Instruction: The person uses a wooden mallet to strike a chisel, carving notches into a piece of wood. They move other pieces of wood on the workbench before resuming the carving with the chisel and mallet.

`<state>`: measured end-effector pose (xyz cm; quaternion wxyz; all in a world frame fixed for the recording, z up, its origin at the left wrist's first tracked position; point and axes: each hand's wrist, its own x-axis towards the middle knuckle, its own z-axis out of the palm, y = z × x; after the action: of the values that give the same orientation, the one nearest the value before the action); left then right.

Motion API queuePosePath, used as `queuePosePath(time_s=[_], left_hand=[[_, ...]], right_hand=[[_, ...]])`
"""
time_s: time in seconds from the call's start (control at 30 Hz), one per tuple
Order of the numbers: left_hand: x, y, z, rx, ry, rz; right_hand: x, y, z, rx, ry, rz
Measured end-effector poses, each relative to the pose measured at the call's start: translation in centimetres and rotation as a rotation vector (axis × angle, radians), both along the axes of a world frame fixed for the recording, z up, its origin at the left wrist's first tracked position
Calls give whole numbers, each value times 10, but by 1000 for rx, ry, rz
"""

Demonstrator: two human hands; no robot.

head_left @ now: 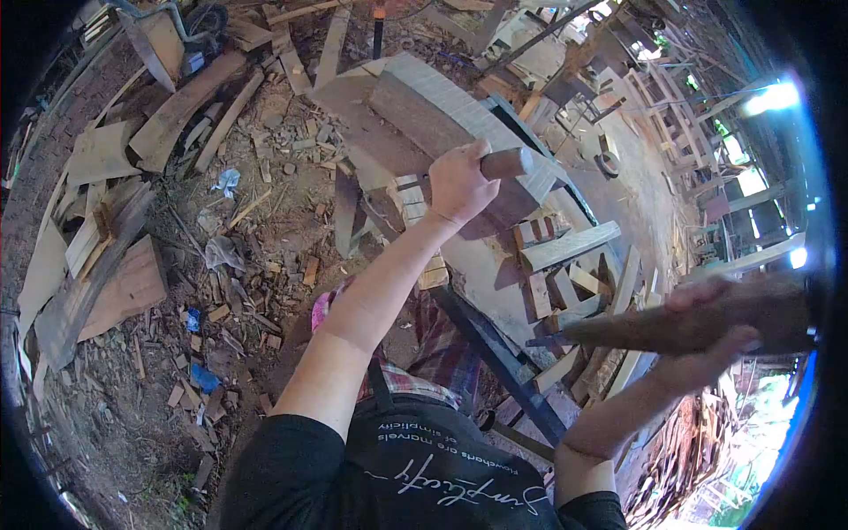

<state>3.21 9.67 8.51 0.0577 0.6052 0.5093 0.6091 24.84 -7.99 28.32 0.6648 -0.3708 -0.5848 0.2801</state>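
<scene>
My left hand point(464, 181) is closed around a round wooden handle point(507, 162). Its blunt end sticks out past the thumb side, and whatever it joins is hidden by the hand. Just under that hand lies a thick, squared timber beam point(424, 124), its upper face pale and lined. On the right, my right hand point(707, 344) grips a long, heavy piece of wood point(645, 330), raised close to the camera. This wood narrows toward the left and thickens toward the right edge, where the view cuts it off.
Offcuts point(570, 247) are stacked beside the beam. A dark bar point(503, 362) runs near my body. Wood chips and scraps cover the ground at left, with bent boards point(185, 106) and a blue scrap point(205, 378). A wheelbarrow point(155, 44) stands at the far left.
</scene>
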Motion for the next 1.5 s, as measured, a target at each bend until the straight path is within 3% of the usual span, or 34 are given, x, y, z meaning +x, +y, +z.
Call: queuePosePath(time_s=[0.03, 0.1, 0.17, 0.2, 0.27, 0.37, 0.4, 0.5, 0.57, 0.63, 0.7, 0.77, 0.83, 0.97, 1.17, 1.3, 1.43, 1.5], left_hand=[[1, 0, -1, 18, -11, 1], [5, 0, -2, -6, -20, 10], [10, -4, -3, -21, -28, 18], [12, -7, -3, 0, -31, -19], [11, -1, 1, 27, -51, -20], [12, -2, 0, -89, -30, 17], [12, 1, -1, -94, -32, 18], [17, 8, -2, -95, -41, 26], [18, 6, -1, -94, -53, 38], [18, 2, 5, -109, -55, 39], [33, 8, -7, -75, 4, 36], [35, 18, -9, -53, 36, 75], [33, 13, -5, -156, 13, 50], [33, 14, -5, -99, 3, 75], [53, 32, -17, -152, 187, 13], [65, 40, -26, -128, 237, 30], [58, 39, -18, -191, 247, 59], [40, 38, -7, -151, 114, 87]], right_hand=[[1, 3, -16, -92, 71, -9], [-31, 10, -67, -299, -585, -387], [-51, 20, -96, -684, -466, 15], [-39, 19, -100, -672, -466, 10], [-6, 20, -97, -836, -160, -108], [46, 15, -80, -494, -158, -376], [32, 7, -49, -277, -175, -150], [-28, 6, -23, -20, 308, -270], [-3, 18, -93, -6, -225, -452], [-14, 19, -119, -738, -520, -26], [-29, 23, -138, -661, -287, -51], [-22, 19, -114, -736, -200, 3], [-15, 13, -121, -733, -167, 5], [-12, 8, -140, -681, -232, -49], [-18, -16, -176, -772, -25, -47], [-15, -33, -177, -769, -119, -114], [18, -54, -212, -795, -252, -180], [25, -63, -224, -709, -425, -167]])
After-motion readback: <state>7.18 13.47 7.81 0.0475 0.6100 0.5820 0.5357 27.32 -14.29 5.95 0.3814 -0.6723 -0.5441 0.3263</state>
